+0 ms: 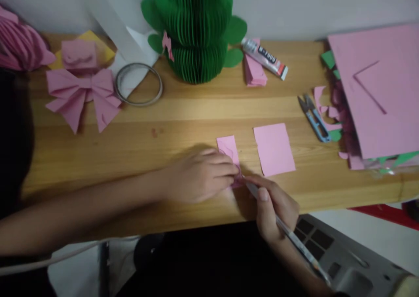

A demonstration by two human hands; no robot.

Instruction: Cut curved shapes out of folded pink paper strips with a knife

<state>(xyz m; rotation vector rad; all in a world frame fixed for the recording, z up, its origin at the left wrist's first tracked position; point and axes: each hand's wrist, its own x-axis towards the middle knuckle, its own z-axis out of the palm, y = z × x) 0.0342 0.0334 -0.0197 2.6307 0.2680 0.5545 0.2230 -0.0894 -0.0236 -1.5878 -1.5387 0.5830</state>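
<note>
My left hand [200, 177] lies flat on a narrow piece of pink paper [227, 144], its fingers stretched over the lower part. A curved drawn line shows on the uncovered upper part. In my right hand [278, 209] is a slim pen [299, 244], pinched near its point. The pen's tip meets the paper just beside my left fingertips. To the right of both hands lies a square of pink paper [275, 149].
Thread snips [314, 117] lie among paper scraps, left of a stack of pink sheets [389, 87]. Behind are a glue tube [265, 58], a green honeycomb paper piece [196, 35], a roll of tape [139, 84] and a pink paper bow [83, 92]. The wooden table's front edge [131, 231] is close.
</note>
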